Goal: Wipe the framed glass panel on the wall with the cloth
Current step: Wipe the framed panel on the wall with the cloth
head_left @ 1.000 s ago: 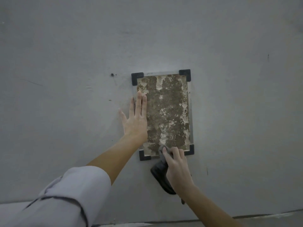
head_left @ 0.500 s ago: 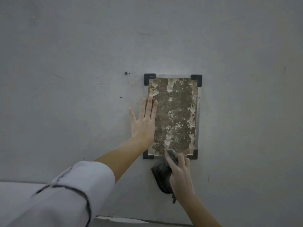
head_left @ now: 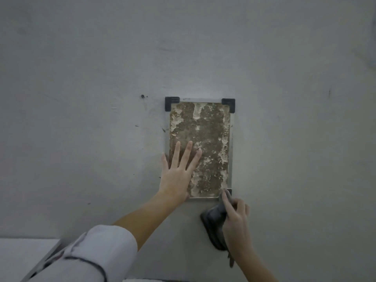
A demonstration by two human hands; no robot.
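Note:
A framed glass panel with black corner brackets hangs on the grey wall; its glass is covered in brown and whitish grime. My left hand lies flat on the panel's lower left part, fingers spread upward, and hides the lower left bracket. My right hand holds a dark grey cloth just under the panel's lower right corner. The index finger presses a fold of the cloth onto that corner. Most of the cloth hangs below the frame.
The grey wall fills the view, with a small screw hole left of the panel's top. A pale ledge shows at the bottom left beside my white sleeve.
My left hand has slid down from the panel's left edge onto its lower left part. My right hand with the cloth moved from the bottom edge's middle to the lower right corner.

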